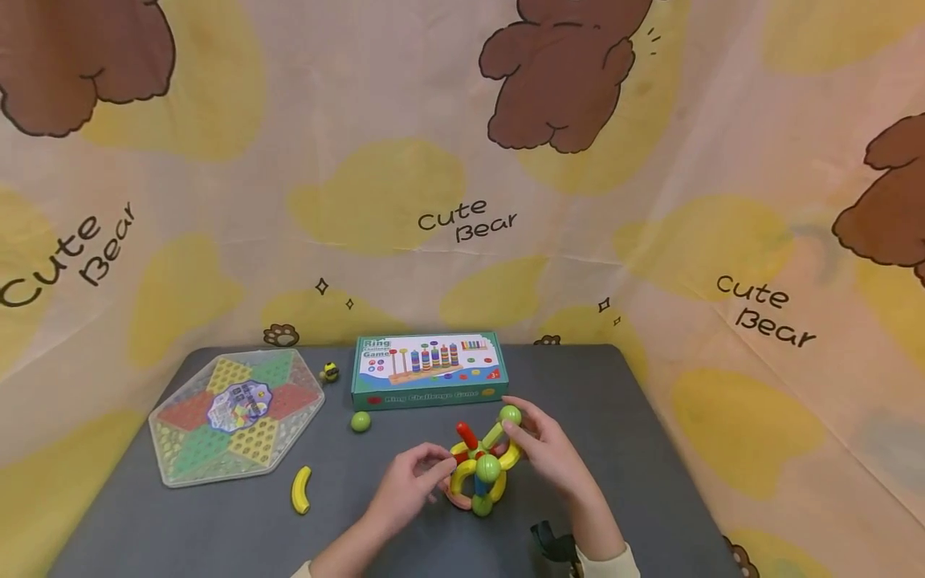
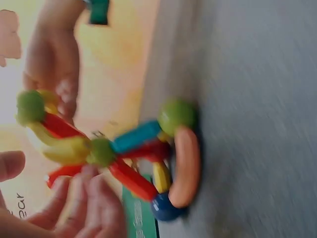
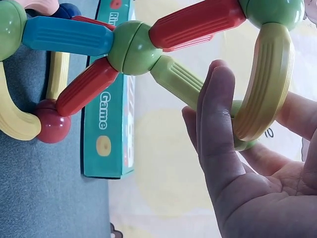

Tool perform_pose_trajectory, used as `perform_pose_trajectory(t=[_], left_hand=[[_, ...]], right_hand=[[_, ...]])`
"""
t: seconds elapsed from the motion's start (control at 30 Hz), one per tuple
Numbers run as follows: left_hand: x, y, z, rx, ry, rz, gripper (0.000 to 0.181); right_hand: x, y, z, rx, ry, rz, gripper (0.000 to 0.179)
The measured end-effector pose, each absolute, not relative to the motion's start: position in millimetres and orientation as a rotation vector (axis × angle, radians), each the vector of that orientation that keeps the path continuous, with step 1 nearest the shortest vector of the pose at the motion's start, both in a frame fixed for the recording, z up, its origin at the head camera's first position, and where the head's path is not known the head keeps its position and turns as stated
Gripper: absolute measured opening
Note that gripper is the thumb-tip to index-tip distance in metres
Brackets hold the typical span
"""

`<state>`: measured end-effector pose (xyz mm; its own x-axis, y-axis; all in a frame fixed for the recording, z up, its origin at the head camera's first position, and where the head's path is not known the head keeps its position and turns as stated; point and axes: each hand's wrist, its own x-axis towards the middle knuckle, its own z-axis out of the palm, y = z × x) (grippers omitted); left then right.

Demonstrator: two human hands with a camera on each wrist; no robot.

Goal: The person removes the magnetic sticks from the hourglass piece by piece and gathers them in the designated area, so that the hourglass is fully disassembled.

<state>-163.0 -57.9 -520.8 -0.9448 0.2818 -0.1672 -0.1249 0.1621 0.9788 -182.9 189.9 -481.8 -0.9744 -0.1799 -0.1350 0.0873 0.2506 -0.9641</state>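
A toy structure of ribbed sticks and balls (image 1: 488, 468) stands on the grey table, with red, yellow, blue and green parts visible. My right hand (image 1: 555, 456) pinches a green ball (image 1: 510, 414) at its upper right; in the right wrist view fingers partly cover this ball, where a light-green stick (image 3: 177, 79) and a curved yellow stick (image 3: 267, 82) meet. My left hand (image 1: 406, 486) is at the structure's left side. In the left wrist view its fingers (image 2: 94, 198) are close to a red stick (image 2: 64, 174), with the thumb apart; contact is hard to tell.
Behind the structure lies a green Ring Challenge Game box (image 1: 429, 373). Left of it are a loose green ball (image 1: 360, 421) and a small yellow-and-black toy (image 1: 330, 372). Farther left are a hexagonal game board (image 1: 173, 474) and a curved yellow piece (image 1: 300, 490). A patterned cloth (image 1: 361, 201) hangs behind.
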Motion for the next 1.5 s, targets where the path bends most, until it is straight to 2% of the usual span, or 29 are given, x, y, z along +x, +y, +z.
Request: perform_pose_trajectory(t=[0.17, 0.53, 1.3, 1.5], left_hand=[[-160.9, -52.9, -503.5, 0.087, 1.896, 1.830, 0.055], [-163.4, -40.6, -489.3, 0.182, 1.931, 1.819, 0.031], [-163.4, -29.6, -494.6, 0.261, 2.033, 1.825, 0.014], [-163.6, -32.7, -494.1, 0.280, 2.013, 1.835, 0.018]], right_hand=[[-183.9, 189.7, -480.6, -0.098, 2.309, -1.785, 0.054], [-181.2, 189.6, -475.9, -0.115, 2.332, -1.785, 0.053], [-178.3, 185.2, -477.7, -0.076, 2.286, -1.846, 0.052], [-177.2, 185.0, -476.5, -0.071, 2.285, -1.851, 0.052]])
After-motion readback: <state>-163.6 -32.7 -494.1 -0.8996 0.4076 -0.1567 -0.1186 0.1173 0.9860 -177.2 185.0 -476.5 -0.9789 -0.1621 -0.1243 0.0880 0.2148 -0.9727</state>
